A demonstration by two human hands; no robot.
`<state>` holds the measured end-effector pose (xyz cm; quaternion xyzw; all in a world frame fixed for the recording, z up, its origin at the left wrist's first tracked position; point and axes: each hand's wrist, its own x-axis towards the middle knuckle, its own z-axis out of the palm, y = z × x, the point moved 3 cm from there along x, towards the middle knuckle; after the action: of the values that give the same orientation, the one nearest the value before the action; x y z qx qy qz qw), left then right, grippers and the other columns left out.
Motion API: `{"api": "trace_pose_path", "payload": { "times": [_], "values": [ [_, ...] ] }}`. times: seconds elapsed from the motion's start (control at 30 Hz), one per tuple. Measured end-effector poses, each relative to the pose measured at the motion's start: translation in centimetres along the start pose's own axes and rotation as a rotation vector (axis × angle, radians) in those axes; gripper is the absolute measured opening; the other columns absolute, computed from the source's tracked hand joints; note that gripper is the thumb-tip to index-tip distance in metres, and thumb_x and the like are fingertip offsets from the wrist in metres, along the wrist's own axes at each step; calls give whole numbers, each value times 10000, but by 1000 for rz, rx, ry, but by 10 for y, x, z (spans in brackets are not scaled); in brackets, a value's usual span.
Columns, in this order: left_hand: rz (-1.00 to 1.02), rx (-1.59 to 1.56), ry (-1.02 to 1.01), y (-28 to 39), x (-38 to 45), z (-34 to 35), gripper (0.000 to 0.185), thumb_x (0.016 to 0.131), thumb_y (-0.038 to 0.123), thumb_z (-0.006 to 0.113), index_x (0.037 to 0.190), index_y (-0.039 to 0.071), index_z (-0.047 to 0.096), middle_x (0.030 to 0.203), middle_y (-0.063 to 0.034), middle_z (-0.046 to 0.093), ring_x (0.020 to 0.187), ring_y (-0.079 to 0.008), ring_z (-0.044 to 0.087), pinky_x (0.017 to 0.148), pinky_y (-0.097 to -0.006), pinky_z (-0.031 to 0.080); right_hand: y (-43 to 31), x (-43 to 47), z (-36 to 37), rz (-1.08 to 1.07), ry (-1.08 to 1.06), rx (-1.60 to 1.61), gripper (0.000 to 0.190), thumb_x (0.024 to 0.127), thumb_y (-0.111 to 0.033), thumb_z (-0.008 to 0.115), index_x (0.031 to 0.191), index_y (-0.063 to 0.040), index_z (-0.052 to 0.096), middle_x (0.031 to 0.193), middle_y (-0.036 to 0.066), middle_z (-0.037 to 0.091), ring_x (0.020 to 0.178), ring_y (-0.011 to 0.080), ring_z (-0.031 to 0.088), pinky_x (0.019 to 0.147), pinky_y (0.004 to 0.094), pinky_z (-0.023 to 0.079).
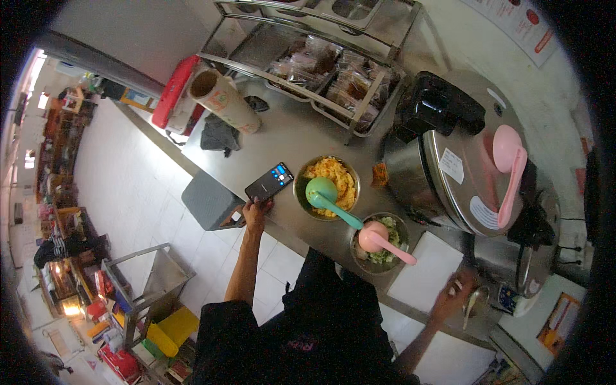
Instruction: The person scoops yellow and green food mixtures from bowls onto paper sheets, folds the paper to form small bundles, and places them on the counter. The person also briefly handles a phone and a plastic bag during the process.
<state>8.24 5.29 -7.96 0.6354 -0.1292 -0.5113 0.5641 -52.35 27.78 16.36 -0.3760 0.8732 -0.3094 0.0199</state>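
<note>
My left hand [257,211] has its fingers on the near end of a black smartphone [269,181] with a lit screen, at the front edge of the steel counter [284,139]. To its right stands a metal bowl [299,202] of yellow-orange shredded food [342,180], with a green ladle [321,190] in it. A second bowl [362,264] holds chopped green food [392,231] under a pink ladle [373,237]. My right hand [457,288] is blurred, between a white board [426,269] and a small metal bowl with a spoon [468,310]. Whether it holds anything cannot be made out.
A large steel cooker [414,178] stands at right, with another pink ladle [509,168] on its lid. Behind is a metal rack [356,115] with trays of bagged food [308,62]. A tall cylinder [226,103] and dark cloth [219,134] sit back left. A grey bin [207,199] adjoins the counter.
</note>
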Motion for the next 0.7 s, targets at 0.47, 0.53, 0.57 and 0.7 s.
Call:
{"api": "trace_pose_path", "payload": {
  "times": [0.47,0.53,0.57,0.7],
  "values": [
    [797,1476,-518,92,32,75,874,615,330,898,1369,65,544,1367,-167,523,1273,-373,486,1054,-524,414,-136,-5,48,-115,-216,101,356,918,-64,709,1263,-35,626,1134,141,666,1003,236,662,691,337,581],
    [765,1491,-500,86,39,79,859,625,360,887,1359,67,550,1316,-164,539,1219,-375,503,1002,-528,431,-133,-9,46,-60,-211,94,356,923,-74,711,1265,-32,624,1127,140,665,1002,234,660,688,337,580],
    [709,1529,-486,82,43,81,852,630,375,882,1353,68,553,1290,-162,546,1192,-376,511,976,-530,439,-131,-11,46,-33,-216,98,356,925,-80,712,1267,-31,623,1123,139,664,1002,233,659,687,337,580],
    [845,1521,-371,71,42,89,745,684,411,833,1285,71,554,1196,-162,553,1098,-391,521,907,-529,444,-131,-20,46,-6,-211,58,341,923,-81,721,1248,-30,632,1123,138,668,976,229,670,693,332,587]
  ]
}}
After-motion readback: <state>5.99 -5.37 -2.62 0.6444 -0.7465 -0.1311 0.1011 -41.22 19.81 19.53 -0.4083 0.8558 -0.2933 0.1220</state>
